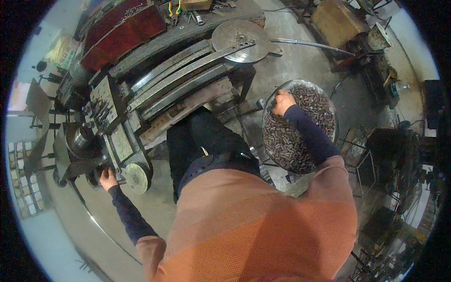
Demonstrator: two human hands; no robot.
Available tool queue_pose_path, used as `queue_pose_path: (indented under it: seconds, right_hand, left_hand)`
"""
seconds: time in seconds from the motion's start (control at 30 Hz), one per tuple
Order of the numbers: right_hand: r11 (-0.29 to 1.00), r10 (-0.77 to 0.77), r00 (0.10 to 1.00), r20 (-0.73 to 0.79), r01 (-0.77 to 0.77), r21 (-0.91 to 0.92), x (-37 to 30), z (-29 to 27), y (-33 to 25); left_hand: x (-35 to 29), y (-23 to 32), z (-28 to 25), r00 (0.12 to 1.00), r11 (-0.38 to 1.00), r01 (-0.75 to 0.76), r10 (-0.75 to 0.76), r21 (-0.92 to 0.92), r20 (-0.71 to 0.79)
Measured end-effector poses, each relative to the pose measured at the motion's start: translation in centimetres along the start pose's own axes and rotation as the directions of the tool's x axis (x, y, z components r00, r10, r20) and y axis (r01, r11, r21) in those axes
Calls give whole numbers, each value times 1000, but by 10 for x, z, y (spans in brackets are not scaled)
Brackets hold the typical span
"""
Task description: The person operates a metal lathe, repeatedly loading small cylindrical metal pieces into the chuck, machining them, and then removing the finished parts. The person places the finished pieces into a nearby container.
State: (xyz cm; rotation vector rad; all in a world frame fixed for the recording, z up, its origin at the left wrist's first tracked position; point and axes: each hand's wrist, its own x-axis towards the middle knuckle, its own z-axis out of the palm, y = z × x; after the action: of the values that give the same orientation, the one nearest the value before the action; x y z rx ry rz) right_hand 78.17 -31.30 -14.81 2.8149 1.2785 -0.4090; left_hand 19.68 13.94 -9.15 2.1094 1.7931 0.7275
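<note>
From the head view, I see a pale bag [63,49] with coloured print leaning at the upper left beside the lathe [112,117], its label too blurred to make out. A red cabinet [124,28] sits behind the machine, and a wooden box [336,19] stands at the top right near a dark bench.

My left hand [108,179] is out at the lathe's near end, just beside the pale handwheel [137,177]. It is curled around a dark handle there, though I cannot tell how firmly it grips. The chuck [82,138] sits just above that hand. Long flat metal bars [181,77] lie along the bed, running up to a round metal disc [240,41] with a thin rod [310,44] sticking out to the right.

My right hand [283,102] is down in the basin [329,105], a round metal one filled with small dark metal pieces [286,141]. The fingers are bent into the heap at the basin's upper left; whether they clasp any pieces I cannot tell. My dark sleeve crosses over the pile and hides part of it.

The basin stands well apart from the left hand, with my legs and the concrete floor [300,66] between. Dark racks and clutter [394,155] crowd the right side.
</note>
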Motion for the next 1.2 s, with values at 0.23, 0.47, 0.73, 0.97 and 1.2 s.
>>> queue_pose_path:
  seconds: [0.23, 0.47, 0.73, 0.97, 1.2]
  right_hand:
    - [849, -99, 921, -377, 276, 450, -31, -38, -15]
    - [261, -440, 604, -664, 794, 549, -74, -128, -156]
    - [87, -687, 318, -653, 929, 360, -85, -164, -264]
    - [82, -812, 241, -532, 949, 303, -75, -189, -316]
    - [-70, -956, 23, -293, 950, 303, -33, -216, -378]
  left_hand:
    - [-15, 35, -46, 945, 943, -161, 232, -290, 232]
    - [-102, 214, -89, 863, 838, -369, 470, -403, 187]
    - [-146, 292, -62, 621, 534, -535, 774, -654, 123]
    - [-129, 257, -62, 680, 569, -506, 725, -648, 105]
    - [-96, 218, -72, 724, 580, -484, 686, -655, 73]
